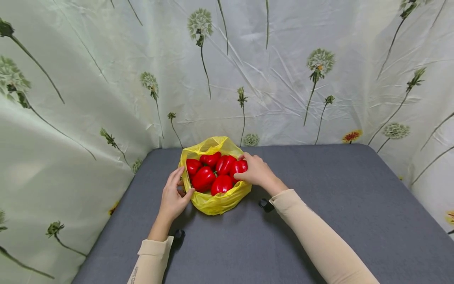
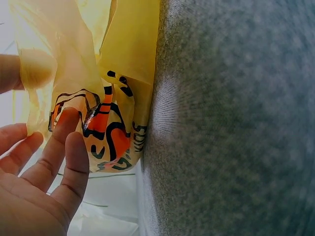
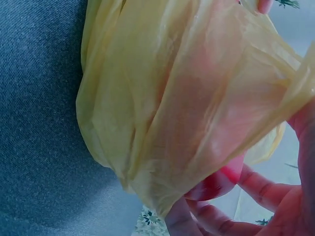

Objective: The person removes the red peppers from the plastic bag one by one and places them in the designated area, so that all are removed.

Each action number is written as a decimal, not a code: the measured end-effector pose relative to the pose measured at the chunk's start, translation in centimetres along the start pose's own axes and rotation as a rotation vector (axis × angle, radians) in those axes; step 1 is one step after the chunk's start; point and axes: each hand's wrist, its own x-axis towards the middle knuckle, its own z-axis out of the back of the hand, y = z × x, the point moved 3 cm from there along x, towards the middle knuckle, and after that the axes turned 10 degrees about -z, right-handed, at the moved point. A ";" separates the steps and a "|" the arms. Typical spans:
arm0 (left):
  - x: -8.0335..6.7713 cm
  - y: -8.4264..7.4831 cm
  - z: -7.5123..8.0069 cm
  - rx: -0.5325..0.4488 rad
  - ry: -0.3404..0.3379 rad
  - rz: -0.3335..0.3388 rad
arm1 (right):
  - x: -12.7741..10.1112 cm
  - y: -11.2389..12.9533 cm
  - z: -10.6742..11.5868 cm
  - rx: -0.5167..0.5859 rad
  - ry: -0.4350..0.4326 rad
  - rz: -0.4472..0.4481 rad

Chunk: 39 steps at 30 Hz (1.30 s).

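Note:
A yellow plastic bag [image 1: 213, 203] stands on the table with its mouth open, holding several glossy red bell peppers [image 1: 203, 179]. My left hand [image 1: 173, 197] holds the bag's left side, thumb at the rim and fingers against the outer wall. In the left wrist view the fingers [image 2: 47, 169] lie along the plastic, over black and orange print. At the right rim, my right hand [image 1: 258, 171] grips the rightmost red bell pepper [image 1: 239, 167] at the bag's mouth. The right wrist view shows fingertips around that pepper [image 3: 214, 186], partly covered by the plastic.
The table has a dark grey cloth [image 1: 319, 189]. Behind and to the left hangs a pale curtain [image 1: 276, 79] with dandelion prints. Black wrist camera pieces stick out by the left sleeve [image 1: 152, 256] and the right sleeve [image 1: 312, 225].

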 end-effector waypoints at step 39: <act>-0.1 -0.7 0.0 0.020 0.134 0.036 | -2.0 -2.7 6.0 0.459 0.038 0.002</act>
